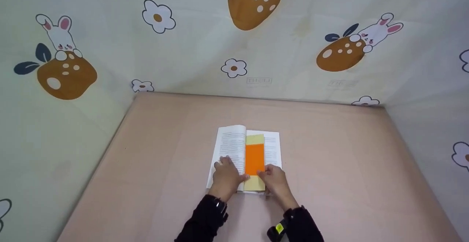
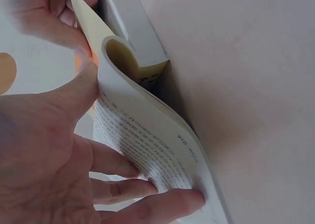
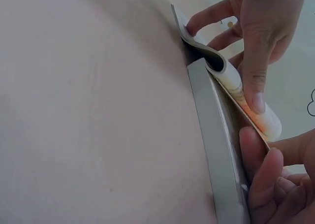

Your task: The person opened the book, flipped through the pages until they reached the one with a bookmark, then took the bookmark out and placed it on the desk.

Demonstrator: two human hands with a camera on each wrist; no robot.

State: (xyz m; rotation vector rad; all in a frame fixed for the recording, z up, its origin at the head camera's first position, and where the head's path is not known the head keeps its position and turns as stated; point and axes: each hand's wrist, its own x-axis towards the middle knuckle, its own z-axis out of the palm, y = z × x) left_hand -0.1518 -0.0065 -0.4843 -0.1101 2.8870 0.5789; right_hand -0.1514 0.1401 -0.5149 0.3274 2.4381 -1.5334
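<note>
An open book (image 1: 228,143) lies on the table, its left pages bowed up near the spine. Across the gutter and part of the right page (image 1: 273,148) is a narrow yellow card (image 1: 254,183) with an orange rectangle (image 1: 254,157) on it. My left hand (image 1: 225,178) rests with spread fingers on the printed left page (image 2: 142,135), its thumb reaching the card's left side. With thumb and fingers, my right hand (image 1: 276,181) pinches the card's right edge, which stands tilted up off the thick page block (image 3: 211,140) in the right wrist view.
The table (image 1: 168,136) has a plain pinkish-beige covering. Pale cloth walls (image 1: 194,51) printed with rabbits, flowers and brown fruit rise at the back and on both sides. A black device with a yellow-green patch (image 1: 279,228) sits by the right sleeve.
</note>
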